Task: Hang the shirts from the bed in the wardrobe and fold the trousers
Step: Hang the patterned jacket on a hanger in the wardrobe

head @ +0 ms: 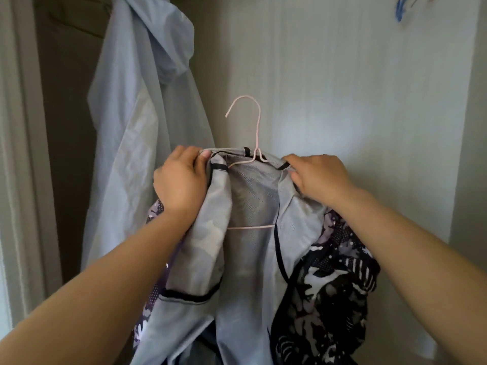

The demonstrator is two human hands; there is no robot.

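The camouflage-print shirt (250, 204), grey lining outward, is held up on a pink wire hanger (256, 151) before the wardrobe's back panel (342, 88). One shoulder is gripped by the left hand (181, 177), the other is pinched by the right hand (320, 175). A pale blue garment (147, 114) is hung alongside.

Patterned grey-lined shirt (253, 206) on pink hanger (254, 143)

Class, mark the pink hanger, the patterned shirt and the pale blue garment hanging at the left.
pink hanger (256, 154), head view, twisted neck below the hook.
patterned shirt (250, 204), head view, grey mesh lining.
pale blue garment (137, 114), head view, its draped body.
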